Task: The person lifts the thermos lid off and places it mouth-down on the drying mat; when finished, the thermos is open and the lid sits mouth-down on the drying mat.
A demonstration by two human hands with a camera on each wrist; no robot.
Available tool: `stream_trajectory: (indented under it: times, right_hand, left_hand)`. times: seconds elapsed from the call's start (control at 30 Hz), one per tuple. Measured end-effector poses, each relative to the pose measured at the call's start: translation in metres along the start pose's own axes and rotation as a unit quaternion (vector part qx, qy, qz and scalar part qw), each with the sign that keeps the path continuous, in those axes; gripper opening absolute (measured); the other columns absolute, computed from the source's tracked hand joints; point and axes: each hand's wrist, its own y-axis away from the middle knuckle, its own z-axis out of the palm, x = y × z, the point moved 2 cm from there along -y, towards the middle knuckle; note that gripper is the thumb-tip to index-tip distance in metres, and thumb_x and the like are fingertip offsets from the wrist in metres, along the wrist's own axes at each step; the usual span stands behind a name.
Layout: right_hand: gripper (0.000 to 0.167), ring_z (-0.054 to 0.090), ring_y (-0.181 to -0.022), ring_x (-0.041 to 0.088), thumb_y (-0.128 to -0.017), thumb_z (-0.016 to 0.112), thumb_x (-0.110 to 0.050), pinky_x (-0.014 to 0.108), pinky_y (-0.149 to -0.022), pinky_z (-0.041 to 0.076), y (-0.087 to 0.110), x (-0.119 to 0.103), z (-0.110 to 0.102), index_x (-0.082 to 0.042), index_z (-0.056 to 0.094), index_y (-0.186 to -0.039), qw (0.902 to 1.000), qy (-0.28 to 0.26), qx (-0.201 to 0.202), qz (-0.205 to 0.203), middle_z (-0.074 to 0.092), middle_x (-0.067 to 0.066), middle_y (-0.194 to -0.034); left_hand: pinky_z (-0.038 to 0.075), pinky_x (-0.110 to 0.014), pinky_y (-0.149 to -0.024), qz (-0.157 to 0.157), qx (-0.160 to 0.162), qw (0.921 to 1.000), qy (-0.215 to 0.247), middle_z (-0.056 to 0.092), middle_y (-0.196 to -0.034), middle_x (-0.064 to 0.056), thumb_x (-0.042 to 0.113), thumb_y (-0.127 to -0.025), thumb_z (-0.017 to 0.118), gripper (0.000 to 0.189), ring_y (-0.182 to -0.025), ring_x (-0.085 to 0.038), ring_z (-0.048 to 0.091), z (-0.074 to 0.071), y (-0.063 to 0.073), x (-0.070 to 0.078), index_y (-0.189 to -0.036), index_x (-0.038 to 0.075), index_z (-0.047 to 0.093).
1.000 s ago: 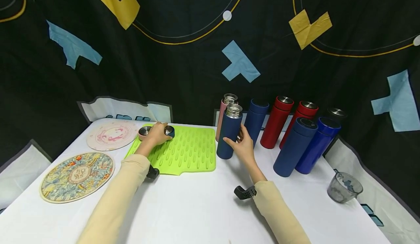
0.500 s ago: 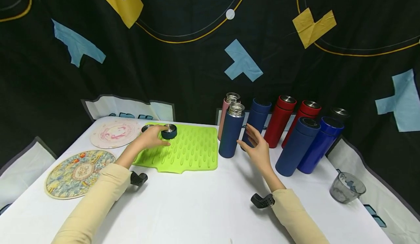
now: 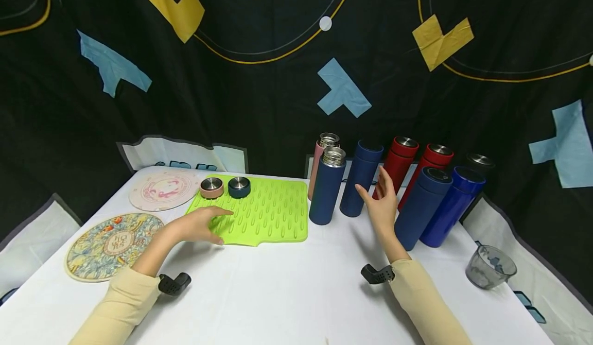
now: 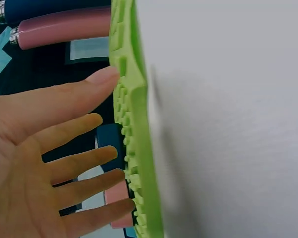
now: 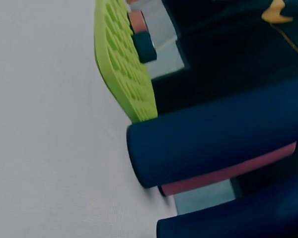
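Note:
Two bottle lids, one pink [image 3: 211, 188] and one dark blue [image 3: 239, 187], sit at the back left of a green ribbed mat [image 3: 273, 206]. My left hand [image 3: 199, 225] hovers by the mat's front-left edge, fingers spread, holding nothing. An uncapped dark blue thermos [image 3: 327, 190] stands right of the mat, with an uncapped pink thermos [image 3: 317, 167] partly hidden behind it. My right hand [image 3: 383, 203] has its thumb and fingers apart between a capped dark blue thermos [image 3: 361, 180] and a red thermos [image 3: 401, 162]. No hand shows in the right wrist view.
Several more capped thermoses stand at right, including another red one [image 3: 435, 157], a dark blue one [image 3: 421, 206] and a shiny blue one [image 3: 451, 208]. A clear cup [image 3: 486, 273] sits near the right edge. Two round placemats, pink [image 3: 162, 190] and patterned [image 3: 99, 252], lie at left.
My left hand has left the lids and drawn back toward the front left. My right hand has let go of the uncapped blue thermos and moved right, past the capped blue one.

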Motion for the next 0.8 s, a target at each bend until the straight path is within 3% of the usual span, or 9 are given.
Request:
stream_trajectory:
  times: [0.2, 0.33, 0.47, 0.6, 0.8]
  right_hand:
    - [0.090, 0.031, -0.139, 0.033, -0.083, 0.077, -0.019, 0.045, -0.113, 0.027, -0.021, 0.049, 0.017, -0.006, 0.020, -0.152, 0.9983, 0.037, -0.029, 0.035, 0.030, 0.016, -0.154]
    - [0.089, 0.038, -0.134, 0.038, -0.086, 0.075, -0.020, 0.052, -0.108, 0.032, -0.027, 0.062, 0.022, -0.006, 0.017, -0.152, 0.9960, 0.076, -0.042, 0.023, 0.034, 0.022, -0.150]
    - [0.085, 0.043, -0.130, 0.038, -0.085, 0.075, -0.017, 0.054, -0.105, 0.036, -0.025, 0.063, 0.019, -0.002, 0.023, -0.150, 0.9970, 0.076, -0.014, -0.005, 0.040, 0.024, -0.146]
    - [0.085, 0.044, -0.130, 0.037, -0.082, 0.079, -0.014, 0.051, -0.105, 0.037, -0.017, 0.058, 0.011, 0.000, 0.027, -0.148, 0.9979, 0.064, 0.004, -0.013, 0.041, 0.024, -0.145]
    - [0.088, 0.045, -0.130, 0.031, -0.079, 0.082, -0.021, 0.048, -0.103, 0.040, -0.003, 0.035, -0.009, -0.004, 0.031, -0.149, 0.9979, 0.052, 0.004, 0.039, 0.043, 0.019, -0.145]
  left_hand:
    - [0.033, -0.060, -0.104, -0.031, -0.035, 0.9988, 0.010, 0.050, -0.133, -0.029, 0.023, -0.070, 0.084, 0.077, -0.125, -0.049, 0.042, 0.008, 0.002, -0.003, -0.133, -0.006, 0.050]
    - [0.031, -0.062, -0.104, -0.033, -0.042, 0.9985, 0.014, 0.048, -0.135, -0.029, 0.025, -0.070, 0.084, 0.079, -0.126, -0.049, 0.040, 0.009, 0.001, -0.005, -0.135, -0.006, 0.049]
    - [0.031, -0.061, -0.105, -0.024, -0.041, 0.9988, 0.013, 0.048, -0.135, -0.029, 0.025, -0.071, 0.084, 0.079, -0.127, -0.049, 0.040, 0.008, 0.000, -0.004, -0.135, -0.006, 0.049]
    - [0.033, -0.059, -0.104, 0.001, -0.017, 0.9998, 0.008, 0.049, -0.134, -0.029, 0.024, -0.073, 0.084, 0.076, -0.126, -0.048, 0.042, 0.002, 0.002, 0.000, -0.133, -0.007, 0.050]
    - [0.037, -0.056, -0.103, 0.043, 0.053, 0.9975, 0.016, 0.050, -0.137, -0.025, 0.019, -0.075, 0.083, 0.071, -0.128, -0.043, 0.043, -0.017, 0.000, 0.022, -0.135, -0.002, 0.050]
